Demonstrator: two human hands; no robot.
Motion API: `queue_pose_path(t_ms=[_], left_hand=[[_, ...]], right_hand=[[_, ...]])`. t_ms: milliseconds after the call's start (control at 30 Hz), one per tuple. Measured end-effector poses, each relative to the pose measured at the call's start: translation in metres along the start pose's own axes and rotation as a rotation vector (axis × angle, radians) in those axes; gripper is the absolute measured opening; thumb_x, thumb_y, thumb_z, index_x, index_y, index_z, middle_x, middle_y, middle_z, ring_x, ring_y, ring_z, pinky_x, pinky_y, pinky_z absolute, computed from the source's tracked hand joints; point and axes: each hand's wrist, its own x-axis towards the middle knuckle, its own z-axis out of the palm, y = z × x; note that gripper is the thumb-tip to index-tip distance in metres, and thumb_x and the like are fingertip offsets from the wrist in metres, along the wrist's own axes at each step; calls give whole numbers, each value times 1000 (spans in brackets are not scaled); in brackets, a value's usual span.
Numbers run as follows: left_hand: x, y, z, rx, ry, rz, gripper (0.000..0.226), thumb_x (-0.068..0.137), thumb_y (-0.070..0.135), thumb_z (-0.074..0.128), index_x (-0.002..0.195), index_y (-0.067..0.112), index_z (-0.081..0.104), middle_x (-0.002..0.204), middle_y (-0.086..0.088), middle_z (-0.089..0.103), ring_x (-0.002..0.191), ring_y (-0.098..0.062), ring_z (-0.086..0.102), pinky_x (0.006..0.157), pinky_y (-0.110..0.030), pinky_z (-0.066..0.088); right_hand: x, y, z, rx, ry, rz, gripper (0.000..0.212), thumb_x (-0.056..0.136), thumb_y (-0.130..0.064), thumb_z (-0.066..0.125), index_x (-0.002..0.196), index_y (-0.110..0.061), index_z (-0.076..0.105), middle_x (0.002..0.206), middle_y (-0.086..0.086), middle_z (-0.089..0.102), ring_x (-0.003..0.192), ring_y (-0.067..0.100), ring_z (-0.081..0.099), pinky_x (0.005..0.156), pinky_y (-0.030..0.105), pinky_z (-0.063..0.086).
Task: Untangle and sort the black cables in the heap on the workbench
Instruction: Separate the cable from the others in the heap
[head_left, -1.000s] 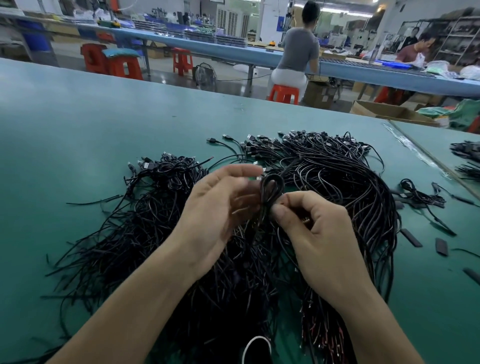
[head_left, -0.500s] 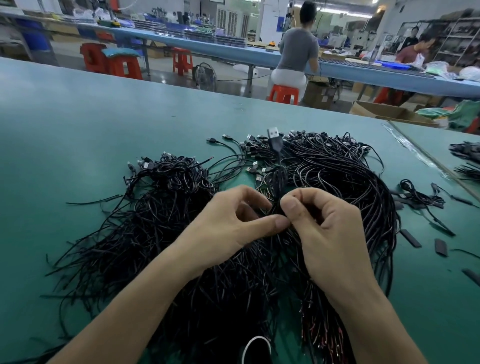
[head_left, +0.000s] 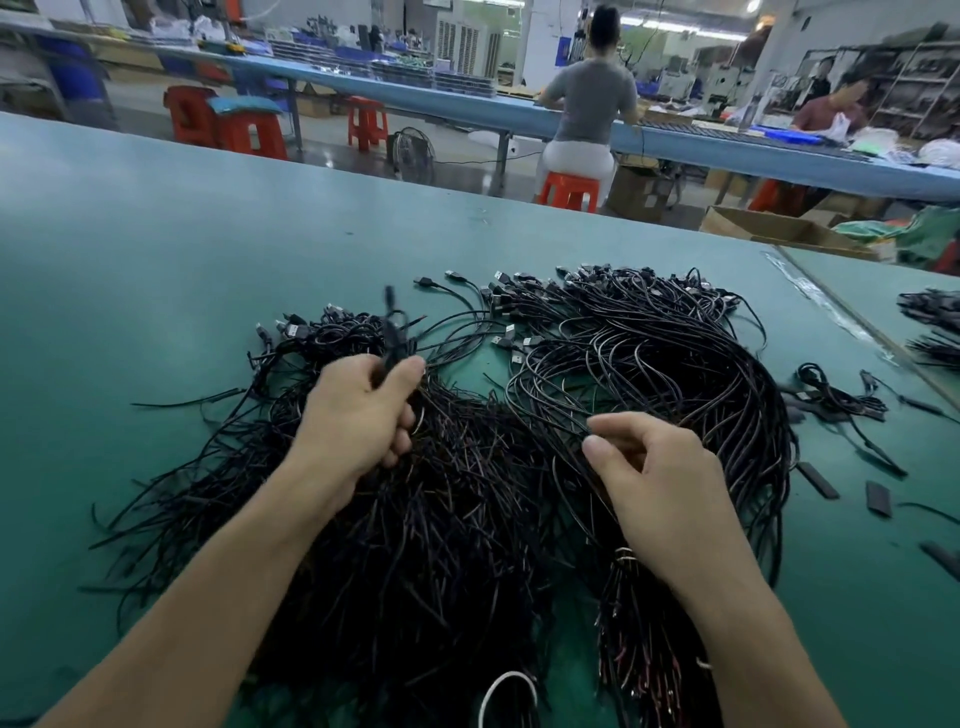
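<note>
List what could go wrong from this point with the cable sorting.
1. The left hand grips one cable just above the left pile. If it is dropped loosely, it may snag in those strands again.
2. The left pile and the looped right pile meet in the middle, so sorted and unsorted cables could mix.
3. The right hand hovers at the loops. Pulling one strand there could drag several along.
</note>
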Motion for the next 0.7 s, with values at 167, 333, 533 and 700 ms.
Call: queue_pose_path(t_ms=[167,333,533,700], left_hand=[[11,-3,-3,-447,203,-111,64,94,11,66,148,18,33,105,-11,59,68,-14,68,52,-27,56],[6,0,2,-427,302,86,50,91,3,69,129,31,50,117,-1,50,100,-14,65,78,-26,59],[-16,11,14,181,4,509,46,78,0,74,102,40,67,95,12,63,83,2,60,67,-12,49],[-26,3,28,563,-420,727,36,88,21,66,119,39,67,132,18,51,123,-7,40,105,-23,32]], right_hand=[[-3,6,13,-541,-43,1,46,100,-37,52,144,-27,45,135,-2,51,120,20,47,98,33,39],[-5,5,15,-523,-3,-33,29,100,-31,54,127,-26,63,114,-3,65,108,20,56,93,34,45],[-6,-11,11,-116,-52,-98,14,98,-20,60,100,-27,72,94,-11,65,87,1,60,75,12,46],[-22,-48,6,184,-250,-263,15,93,-16,66,86,-28,73,83,-17,69,83,-5,64,71,7,44]])
